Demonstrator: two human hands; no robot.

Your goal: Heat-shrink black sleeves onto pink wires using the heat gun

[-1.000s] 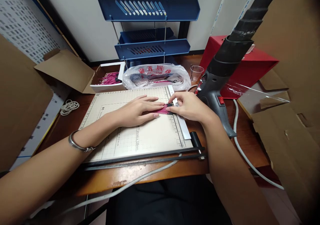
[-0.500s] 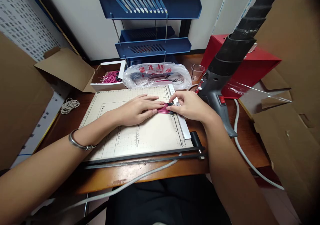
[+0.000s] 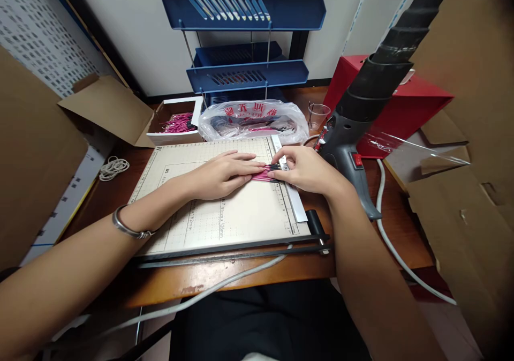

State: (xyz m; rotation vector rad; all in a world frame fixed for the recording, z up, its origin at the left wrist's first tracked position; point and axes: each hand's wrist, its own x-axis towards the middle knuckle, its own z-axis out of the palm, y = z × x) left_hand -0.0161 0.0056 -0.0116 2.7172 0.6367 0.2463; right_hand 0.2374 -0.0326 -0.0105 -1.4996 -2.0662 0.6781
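Note:
A row of pink wires (image 3: 263, 175) with black ends lies across the cream paper cutter (image 3: 249, 216) near its right edge. My left hand (image 3: 225, 176) rests flat on the board, fingers stretched out over the left part of the wires. At the black ends, the thumb and index finger of my right hand (image 3: 307, 171) are curled around the row, one at each side. Beneath those fingers runs a white printed strip (image 3: 297, 205) along the cutter's edge. The left ends of the wires are hidden under my left hand.
A black and grey heat gun (image 3: 353, 114) stands to the right, its nozzle pointing up. Behind the cutter are a box of pink wires (image 3: 176, 124), a plastic bag (image 3: 252, 120) and a blue rack (image 3: 249, 74). A grey cable (image 3: 225, 286) crosses the front edge.
Both hands stay in almost the same place on the wires. The whole view has shifted very slightly.

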